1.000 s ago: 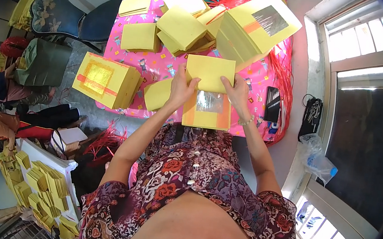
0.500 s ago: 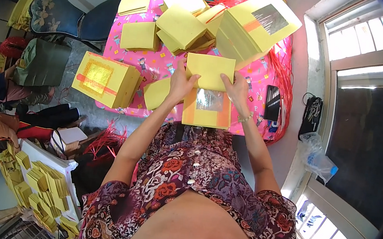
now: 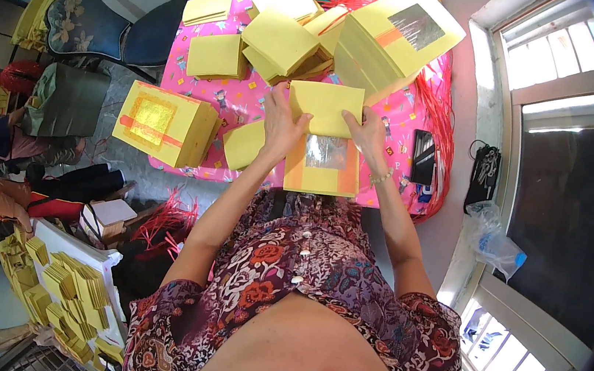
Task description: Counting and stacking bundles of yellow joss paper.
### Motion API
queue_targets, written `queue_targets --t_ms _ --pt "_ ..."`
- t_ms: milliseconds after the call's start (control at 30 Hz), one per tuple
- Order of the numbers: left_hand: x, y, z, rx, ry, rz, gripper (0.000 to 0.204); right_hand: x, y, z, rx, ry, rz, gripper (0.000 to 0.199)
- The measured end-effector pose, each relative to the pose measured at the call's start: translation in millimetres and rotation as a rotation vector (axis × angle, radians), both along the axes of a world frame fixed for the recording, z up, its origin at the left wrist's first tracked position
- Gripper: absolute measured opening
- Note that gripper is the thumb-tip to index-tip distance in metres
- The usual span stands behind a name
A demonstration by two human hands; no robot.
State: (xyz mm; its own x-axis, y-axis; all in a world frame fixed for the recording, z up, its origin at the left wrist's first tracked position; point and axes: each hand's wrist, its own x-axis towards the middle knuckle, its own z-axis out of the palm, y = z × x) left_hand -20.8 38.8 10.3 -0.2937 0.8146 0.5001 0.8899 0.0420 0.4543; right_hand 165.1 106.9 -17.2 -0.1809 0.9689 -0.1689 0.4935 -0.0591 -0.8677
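Observation:
Near the front edge of the table, a plain yellow paper stack point(image 3: 325, 109) lies between my two hands. My left hand point(image 3: 286, 126) is at its left side, thumb on the top face and fingers along the edge. On the opposite side my right hand point(image 3: 368, 136) grips the edge, its thumb also on top. Just below, toward my body, is a yellow paper stack with a silver foil rectangle point(image 3: 326, 153) and orange bands; the plain stack overlaps its far end. A loose yellow piece point(image 3: 245, 146) sits to the left, partly behind my left forearm.
Several yellow paper stacks point(image 3: 279, 41) cover the pink patterned tablecloth point(image 3: 203, 44). A tall bundle with gold foil point(image 3: 163, 125) stands at the left edge, a larger silver-foil bundle point(image 3: 396, 38) far right. Red strings point(image 3: 434, 158) hang beside a black phone point(image 3: 423, 158). Other people work at left.
The fingers of my left hand have shifted slightly outward and up along the stack's left side. My right hand and the stacks have barely moved.

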Motion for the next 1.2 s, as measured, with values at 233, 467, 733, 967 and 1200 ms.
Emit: queue_targets --t_ms 233,467,733,967,1200 --pt "-0.5 3.1 -9.0 -0.509 -0.206 -0.249 0.031 -0.3 6.3 -12.0 0.059 -0.018 0.014 0.036" --pt "15.4 -10.5 -9.0 -0.269 -0.07 -0.272 0.027 1.9 2.8 -3.5 -0.022 0.05 0.013 0.038" --pt "18.1 -12.2 -15.5 -0.263 -0.02 -0.261 0.035 -10.4 -39.5 17.8 0.696 -0.157 0.073 0.023" --pt "19.1 -11.6 -16.4 -0.258 -0.027 -0.234 0.037 -11.0 -38.1 -8.7 0.582 -0.094 0.234 0.014" --pt "18.1 -12.9 -20.4 -0.226 -0.038 -0.222 0.038 -12.5 -39.9 -4.7 0.618 -0.143 0.249 0.017"
